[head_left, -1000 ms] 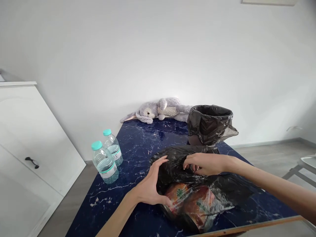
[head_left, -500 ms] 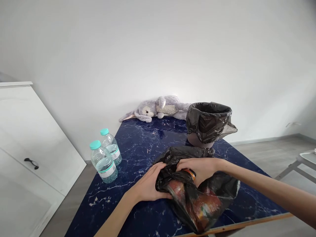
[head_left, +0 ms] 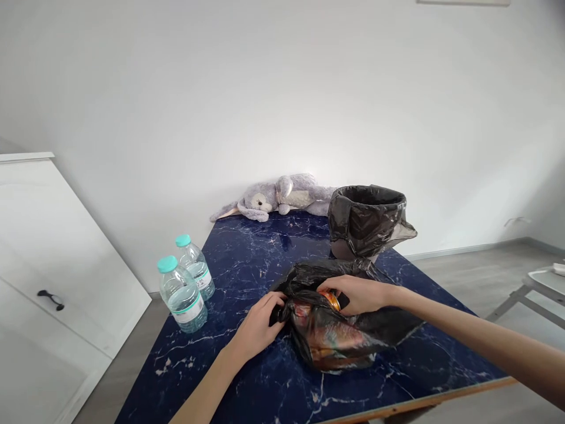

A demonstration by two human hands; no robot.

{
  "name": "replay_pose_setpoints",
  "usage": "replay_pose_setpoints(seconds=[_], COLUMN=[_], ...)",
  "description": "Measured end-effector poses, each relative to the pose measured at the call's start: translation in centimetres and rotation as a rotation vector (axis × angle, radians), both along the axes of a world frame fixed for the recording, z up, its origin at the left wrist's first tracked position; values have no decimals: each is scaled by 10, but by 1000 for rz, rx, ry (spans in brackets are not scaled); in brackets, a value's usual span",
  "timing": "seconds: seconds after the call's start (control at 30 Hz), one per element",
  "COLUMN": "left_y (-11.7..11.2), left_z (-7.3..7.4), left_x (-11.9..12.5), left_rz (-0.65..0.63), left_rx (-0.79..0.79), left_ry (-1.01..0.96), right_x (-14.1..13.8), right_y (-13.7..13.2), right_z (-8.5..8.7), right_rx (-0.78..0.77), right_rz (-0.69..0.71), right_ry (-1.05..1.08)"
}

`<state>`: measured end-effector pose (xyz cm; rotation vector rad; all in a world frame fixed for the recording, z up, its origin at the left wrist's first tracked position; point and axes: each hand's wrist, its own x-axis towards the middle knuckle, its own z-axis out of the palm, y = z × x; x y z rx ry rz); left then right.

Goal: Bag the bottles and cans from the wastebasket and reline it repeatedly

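Observation:
A black plastic bag lies on the dark blue marbled table, with red and orange contents showing dimly through its thin side. My left hand has its fingers closed on the bag's left edge at the opening. Inside the mouth, my right hand grips an orange, round-rimmed item. Most of that item is covered by the bag and the fingers, so its kind is unclear.
Two water bottles with turquoise caps stand at the left edge. A bin lined with a black bag is at the back right. Along the wall lies a grey plush rabbit. A white cabinet stands left, a grey chair right.
The bag and its contents have shifted away from the table's front edge and slightly left. My left hand has closed onto the bag's rim, and more of the orange item shows by my right hand.

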<state>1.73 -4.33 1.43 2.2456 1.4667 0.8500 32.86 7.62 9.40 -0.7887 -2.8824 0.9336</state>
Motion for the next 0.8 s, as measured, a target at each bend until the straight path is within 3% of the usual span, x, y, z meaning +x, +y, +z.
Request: replay_pose_setpoints(seconds=[0.13,0.27,0.4,0.53,0.67,0.8], left_y=[1,1,1,1,0,-1], left_z=[-2,-4,-6,-7,-2,2], left_x=[0,1,1,1,3,5], left_rz=[5,-12,-5,2,6,14], left_rx=[26,54,76,94,113,115], left_ry=[31,67,90,99,104,125], right_x=[1,10,30,35,-4,-78], right_y=[-7,-4,6,2,-16,-28], right_z=[0,14,42,86,121,121], right_rx=[-61,-142,-159,-125,46,354], right_rz=[-44,-114,-287,-496,-513,-314], right_ry=[99,187,256,396,395,283])
